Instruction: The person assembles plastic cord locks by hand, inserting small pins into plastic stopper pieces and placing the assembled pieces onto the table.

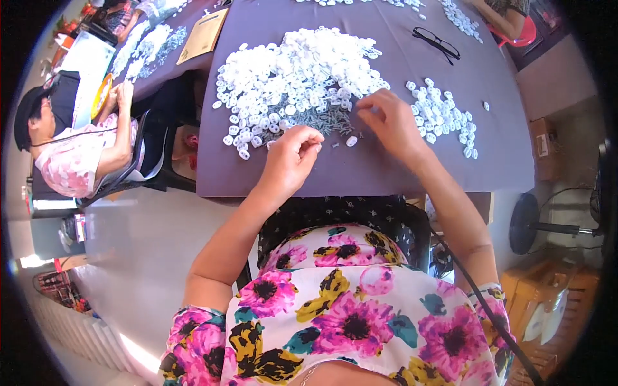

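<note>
White plastic pieces (302, 67), small and rounded with holes, lie in a broad heap on the purple-grey cloth (476, 174) of the table in the head view. Small grey screws (333, 120) are strewn along the heap's near side, between the two hands. The left hand (293, 157) is above the table's near part, fingers curled in and thumb close to the index fingertip; whether anything is pinched there, I cannot tell. The right hand (396, 122) hangs partly closed, its bent fingers just beside the heap's right edge; its grip is also unclear. One loose white piece (351, 141) lies between the hands. Farther right sits a smaller spread of white pieces (434, 110), with dark-framed glasses (438, 45) beyond it. At left, a seated co-worker (84, 151) wears a dark cap.
</note>
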`<state>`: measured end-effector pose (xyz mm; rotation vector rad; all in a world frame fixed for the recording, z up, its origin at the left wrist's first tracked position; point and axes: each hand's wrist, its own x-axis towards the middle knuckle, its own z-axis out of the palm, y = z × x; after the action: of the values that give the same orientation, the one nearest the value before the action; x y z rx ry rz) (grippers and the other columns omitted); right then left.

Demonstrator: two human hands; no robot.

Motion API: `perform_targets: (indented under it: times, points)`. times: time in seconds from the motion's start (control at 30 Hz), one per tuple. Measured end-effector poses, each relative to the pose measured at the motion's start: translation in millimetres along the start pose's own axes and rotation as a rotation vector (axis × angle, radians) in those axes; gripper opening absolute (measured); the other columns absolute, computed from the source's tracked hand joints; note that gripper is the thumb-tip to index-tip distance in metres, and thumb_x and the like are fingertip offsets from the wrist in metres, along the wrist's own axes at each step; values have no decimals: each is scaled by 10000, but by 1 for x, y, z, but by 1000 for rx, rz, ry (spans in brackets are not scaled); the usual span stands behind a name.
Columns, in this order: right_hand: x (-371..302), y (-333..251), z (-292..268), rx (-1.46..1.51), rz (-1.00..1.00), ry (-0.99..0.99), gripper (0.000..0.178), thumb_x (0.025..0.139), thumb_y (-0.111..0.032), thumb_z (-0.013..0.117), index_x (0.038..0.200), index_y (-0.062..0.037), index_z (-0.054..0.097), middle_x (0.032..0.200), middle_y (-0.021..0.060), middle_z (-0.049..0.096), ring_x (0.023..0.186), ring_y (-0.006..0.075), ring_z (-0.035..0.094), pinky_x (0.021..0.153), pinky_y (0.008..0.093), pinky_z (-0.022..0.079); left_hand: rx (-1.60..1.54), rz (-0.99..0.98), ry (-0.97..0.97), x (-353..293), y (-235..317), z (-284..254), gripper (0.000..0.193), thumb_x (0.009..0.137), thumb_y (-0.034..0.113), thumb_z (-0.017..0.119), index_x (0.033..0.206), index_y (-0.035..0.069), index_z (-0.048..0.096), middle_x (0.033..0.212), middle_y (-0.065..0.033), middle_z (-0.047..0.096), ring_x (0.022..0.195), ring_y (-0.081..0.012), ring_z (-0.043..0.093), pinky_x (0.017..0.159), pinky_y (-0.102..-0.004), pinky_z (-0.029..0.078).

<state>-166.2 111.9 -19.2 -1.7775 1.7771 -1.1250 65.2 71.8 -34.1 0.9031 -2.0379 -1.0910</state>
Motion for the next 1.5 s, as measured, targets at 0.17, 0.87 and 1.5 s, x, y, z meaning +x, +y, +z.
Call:
perform_targets:
  times: [0.17, 0.87, 1.5]
  points:
    - [17, 18, 23, -187, -102, 27, 183, 766, -81, 690, 935, -25, 652, 890, 118, 605, 705, 263, 599, 664, 347, 476, -12, 0, 29, -9, -6, 3, 148, 822, -21, 628, 963, 22, 618, 852, -88, 624, 736, -165, 626, 645, -263, 498]
    - [-34, -65, 19, 586, 161, -191, 143, 894, 8, 576, 1015, 16, 652, 808, 15, 581, 678, 85, 586, 599, 213, 487, -560, -162, 42, -11, 35, -17, 199, 891, 13, 581, 1078, -2, 646, 920, -43, 658, 816, -85, 609, 753, -231, 500]
    - [-57, -67, 5, 1008, 165, -156, 159, 885, 42, 578, 1041, 16, 597, 906, 55, 635, 776, 113, 634, 693, 236, 518, -586, -79, -6, -23, 63, -5, 94, 881, -43, 561, 967, -15, 585, 950, -30, 614, 844, -68, 567, 759, -217, 458]
